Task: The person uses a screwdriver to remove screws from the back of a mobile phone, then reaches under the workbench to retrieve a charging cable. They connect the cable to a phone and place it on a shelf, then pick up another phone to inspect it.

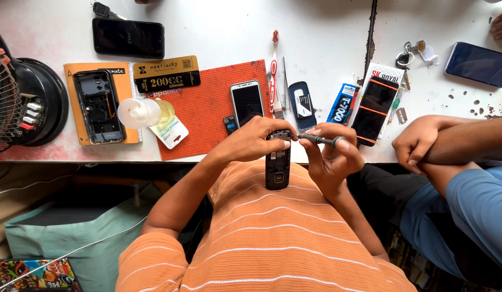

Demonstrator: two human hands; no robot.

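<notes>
Two hands work close together: the left hand (251,141) grips a small black phone (277,160), partly covering its top; the right hand (331,157) pinches a screwdriver (319,139) whose tip is hard to see.

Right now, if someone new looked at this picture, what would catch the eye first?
First, the small black phone at the table's near edge: the left hand grips it while the right hand points a screwdriver at its top. Behind them lies a red mat with a white-framed phone on it. Further left, an opened phone rests on an orange box.
</notes>
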